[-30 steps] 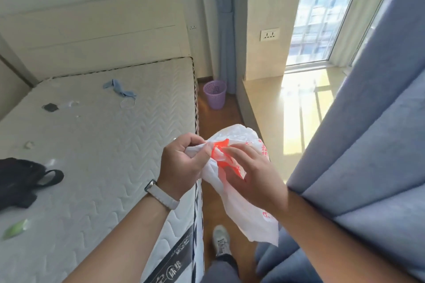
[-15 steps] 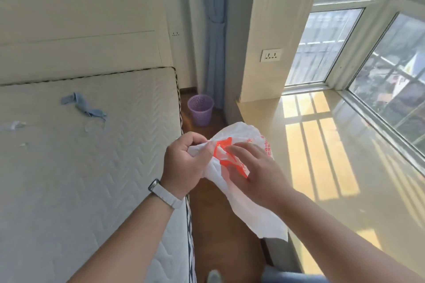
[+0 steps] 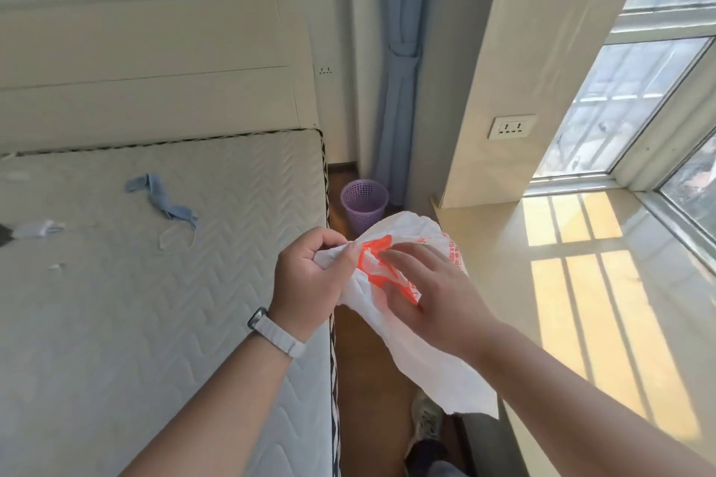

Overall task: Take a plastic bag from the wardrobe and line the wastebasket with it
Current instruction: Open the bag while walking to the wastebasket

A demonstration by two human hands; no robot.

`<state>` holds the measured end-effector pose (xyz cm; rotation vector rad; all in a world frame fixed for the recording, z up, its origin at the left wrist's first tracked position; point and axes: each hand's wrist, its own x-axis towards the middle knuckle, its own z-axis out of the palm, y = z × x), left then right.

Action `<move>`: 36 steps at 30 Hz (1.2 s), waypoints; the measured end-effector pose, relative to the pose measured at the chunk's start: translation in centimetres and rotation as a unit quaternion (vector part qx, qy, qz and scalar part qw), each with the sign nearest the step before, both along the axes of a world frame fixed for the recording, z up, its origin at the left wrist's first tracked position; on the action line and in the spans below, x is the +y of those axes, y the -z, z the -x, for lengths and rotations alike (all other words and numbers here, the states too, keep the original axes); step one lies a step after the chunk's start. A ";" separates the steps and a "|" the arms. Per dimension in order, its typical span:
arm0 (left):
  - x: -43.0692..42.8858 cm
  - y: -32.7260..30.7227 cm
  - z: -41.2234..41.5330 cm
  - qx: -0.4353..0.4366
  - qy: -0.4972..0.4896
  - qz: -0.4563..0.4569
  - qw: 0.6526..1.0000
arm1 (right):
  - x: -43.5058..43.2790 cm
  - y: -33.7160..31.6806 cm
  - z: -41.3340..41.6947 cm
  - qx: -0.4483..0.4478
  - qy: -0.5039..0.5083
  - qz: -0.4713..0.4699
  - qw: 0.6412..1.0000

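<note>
Near the middle of the frame, the person holds a crumpled white plastic bag with orange print (image 3: 422,368) up between both hands, above the strip of brown wooden floor (image 3: 364,372) that runs between bed and sill. The left hand (image 3: 310,279), with a white-strapped watch (image 3: 277,333) on its wrist, has its fingers curled tight round the bag's bunched top edge. The right hand (image 3: 438,298) lays nearly straight fingers over the orange print, its thumb showing dimly behind the plastic, so the sheet is pinched between them. The bag's loose end hangs toward the lower right.

Just above the hands, well apart from the bag, a purple perforated plastic wastebasket (image 3: 364,205) stands upright on the floor by a tied pale-blue curtain (image 3: 399,89). A quilted bare mattress (image 3: 116,321) fills the left of the frame, with a blue fabric strip (image 3: 162,201) on it. A sunlit cream window sill (image 3: 581,283) fills the right.
</note>
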<state>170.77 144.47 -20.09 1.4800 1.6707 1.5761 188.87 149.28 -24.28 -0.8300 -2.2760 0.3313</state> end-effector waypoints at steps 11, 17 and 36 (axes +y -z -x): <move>18.2 -0.6 1.1 0.028 -0.045 0.046 0.998 | 19.2 1.0 2.2 0.024 -0.051 0.028 0.998; 27.0 -1.7 0.6 0.054 -0.055 0.039 0.996 | 28.9 0.1 1.9 0.035 -0.071 0.021 0.997; 44.0 2.3 7.2 0.017 -0.052 0.094 0.994 | 45.2 3.6 7.5 -0.024 -0.037 0.059 0.997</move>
